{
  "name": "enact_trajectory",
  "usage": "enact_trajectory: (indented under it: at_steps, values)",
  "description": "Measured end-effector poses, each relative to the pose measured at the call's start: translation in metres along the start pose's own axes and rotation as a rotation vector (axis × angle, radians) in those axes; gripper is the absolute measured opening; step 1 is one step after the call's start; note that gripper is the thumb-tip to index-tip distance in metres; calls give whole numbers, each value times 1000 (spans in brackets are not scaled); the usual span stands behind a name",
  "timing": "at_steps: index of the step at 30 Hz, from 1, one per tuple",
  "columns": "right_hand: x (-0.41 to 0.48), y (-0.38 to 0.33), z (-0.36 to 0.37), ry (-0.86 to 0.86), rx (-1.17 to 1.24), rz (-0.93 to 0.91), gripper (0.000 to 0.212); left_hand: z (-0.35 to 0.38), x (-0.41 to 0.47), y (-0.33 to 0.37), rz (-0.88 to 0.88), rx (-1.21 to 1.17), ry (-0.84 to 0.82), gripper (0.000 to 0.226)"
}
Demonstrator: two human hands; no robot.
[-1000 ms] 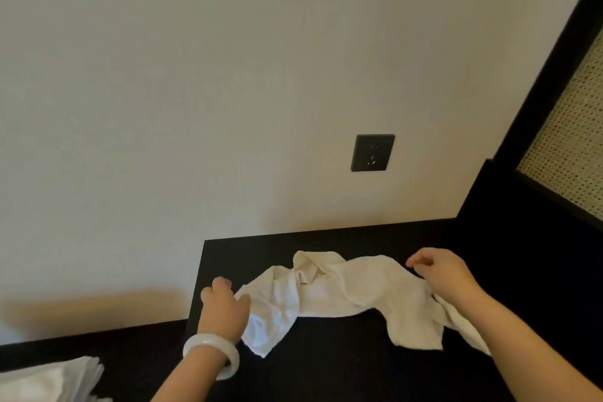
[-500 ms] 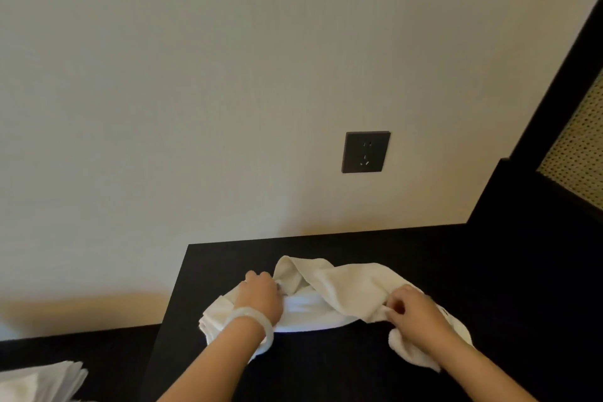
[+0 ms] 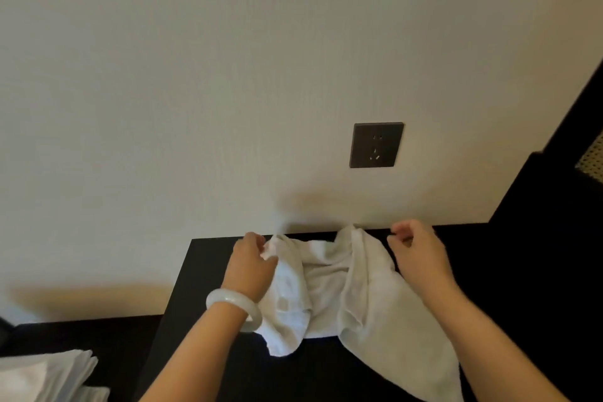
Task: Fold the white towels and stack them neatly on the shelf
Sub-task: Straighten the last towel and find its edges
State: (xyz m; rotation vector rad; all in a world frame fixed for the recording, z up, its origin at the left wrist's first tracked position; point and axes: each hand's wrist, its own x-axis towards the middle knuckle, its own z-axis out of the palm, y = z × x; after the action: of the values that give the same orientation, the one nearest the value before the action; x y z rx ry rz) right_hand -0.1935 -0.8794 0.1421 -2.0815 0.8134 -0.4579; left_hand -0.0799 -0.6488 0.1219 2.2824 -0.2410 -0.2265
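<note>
A crumpled white towel (image 3: 329, 287) hangs over the dark shelf top (image 3: 202, 290), its lower end trailing toward me under my right forearm. My left hand (image 3: 251, 263), with a white bangle on the wrist, pinches the towel's upper left corner near the wall. My right hand (image 3: 416, 253) is curled at the towel's upper right edge and holds it up; the back of the hand hides the contact. Between the hands the cloth sags in loose folds.
A stack of folded white towels (image 3: 42, 375) lies at the lower left on a lower dark surface. A dark wall socket (image 3: 377, 144) sits above the shelf. A tall dark cabinet (image 3: 554, 238) with a woven panel closes off the right side.
Both hands have moved away from me toward the wall, lifting the towel's top edge. The towel, spread sideways a second ago, now hangs bunched between them.
</note>
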Motion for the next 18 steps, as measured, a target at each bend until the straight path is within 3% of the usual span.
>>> enact_trajectory:
  at_steps: [3,5,9,14,18]
  values:
    - [-32,8,28,-189,-94,-7,5,21,-19,-15,-50,44,1,22]
    - [-47,13,50,-276,-201,-12,7,32,-30,-21,-114,137,10,35]
    - [-53,27,75,-287,-431,-47,39,40,-39,-37,-209,341,-30,56]
    - [-49,33,80,-309,-533,-108,40,41,-32,-38,-275,52,-90,45]
    - [-43,35,81,-287,-553,-100,25,43,-26,-33,-322,-67,-85,15]
